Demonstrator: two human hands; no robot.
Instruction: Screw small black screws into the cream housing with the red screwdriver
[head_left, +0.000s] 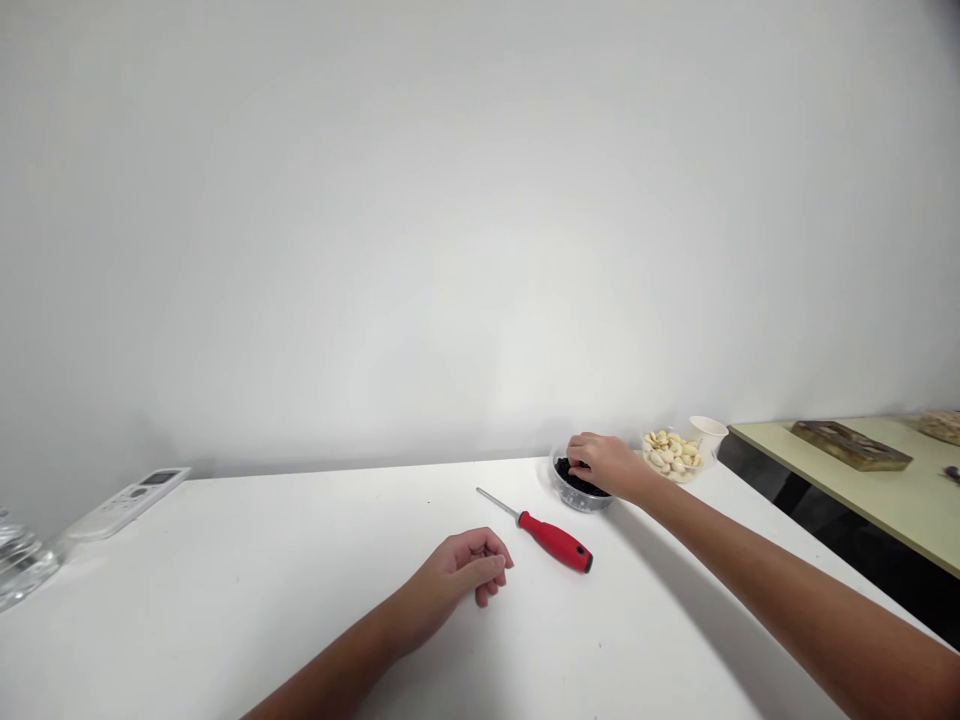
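My right hand (600,465) reaches into a clear round plastic bowl (581,501) of small black pieces (564,470). Its fingers are bent and drawn together at the pieces; what they grip, if anything, is hidden. Over the white table, my left hand (469,568) is loosely curled, with a gap between thumb and fingers and nothing visible in it. A screwdriver with a red handle (555,541) lies between the hands, its metal shaft pointing to the back left. It is close to my left fingertips but apart from them.
Right of the bowl stands a clear tub of pale, bean-like pieces (670,455), beside a white cup (707,434). A white remote control (131,504) and a clear plastic bottle (22,560) lie at the left. A greenish table (832,478) at the right bears a brown block (851,445).
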